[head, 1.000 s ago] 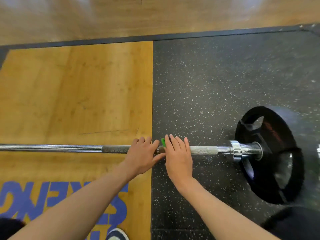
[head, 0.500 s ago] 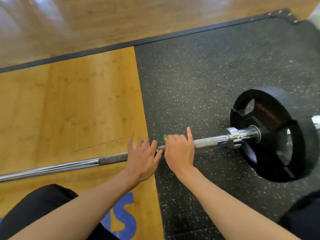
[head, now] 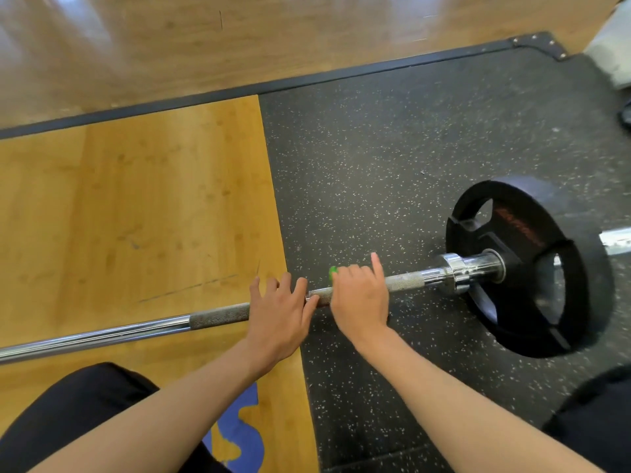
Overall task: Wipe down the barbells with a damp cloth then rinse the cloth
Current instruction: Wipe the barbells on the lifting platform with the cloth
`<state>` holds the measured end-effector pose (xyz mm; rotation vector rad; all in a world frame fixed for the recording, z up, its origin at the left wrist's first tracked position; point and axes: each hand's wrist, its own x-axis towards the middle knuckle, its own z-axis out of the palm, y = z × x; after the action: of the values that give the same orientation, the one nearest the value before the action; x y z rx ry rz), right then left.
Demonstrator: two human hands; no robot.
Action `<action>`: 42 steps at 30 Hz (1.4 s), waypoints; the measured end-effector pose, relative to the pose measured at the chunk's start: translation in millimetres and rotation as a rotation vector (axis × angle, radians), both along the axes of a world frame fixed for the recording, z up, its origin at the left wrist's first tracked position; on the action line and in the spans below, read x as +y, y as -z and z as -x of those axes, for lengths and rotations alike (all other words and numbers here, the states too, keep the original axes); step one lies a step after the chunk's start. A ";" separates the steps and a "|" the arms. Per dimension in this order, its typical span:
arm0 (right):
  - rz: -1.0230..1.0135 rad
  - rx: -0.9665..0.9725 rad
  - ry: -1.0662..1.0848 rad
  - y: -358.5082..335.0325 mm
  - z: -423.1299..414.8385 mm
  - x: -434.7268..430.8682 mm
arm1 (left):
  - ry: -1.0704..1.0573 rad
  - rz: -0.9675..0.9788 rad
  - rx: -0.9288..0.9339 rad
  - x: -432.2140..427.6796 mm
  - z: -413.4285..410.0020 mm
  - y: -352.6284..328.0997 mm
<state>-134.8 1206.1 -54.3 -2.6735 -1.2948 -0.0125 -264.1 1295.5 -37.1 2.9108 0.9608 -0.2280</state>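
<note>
Left hand (head: 278, 312) flat, fingers spread, on the barbell (head: 218, 314), which I see lying across the floor (head: 136, 199): chrome shaft, grey knurling. Right hand (head: 358, 298) curls round a green cloth (head: 332, 273) on it; black plate (head: 532, 268) at right end.

A gym, probably a lifting platform; barbell (head: 136, 331) with black plate (head: 532, 268) on wood (head: 136, 206) and speckled rubber flooring (head: 375, 165).
</note>
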 end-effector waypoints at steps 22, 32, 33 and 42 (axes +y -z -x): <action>-0.268 -0.062 -0.309 23.0 23.1 -26.2 | -0.169 0.147 -0.245 -0.1 4.1 2.7; -0.290 0.042 -0.198 22.3 55.1 9.8 | -0.200 0.255 -0.339 0.0 5.7 -3.6; -0.306 0.021 -0.256 23.3 50.6 4.0 | -0.191 0.234 -0.311 0.5 5.6 -3.7; -0.083 -0.054 -0.115 5.4 -51.5 -58.7 | -0.103 0.018 -0.059 -2.9 -4.2 -3.0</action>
<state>-83.3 1147.4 -59.7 -2.5429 -1.4292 -0.1220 -259.9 1292.6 -34.1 2.8247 1.0899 -0.1436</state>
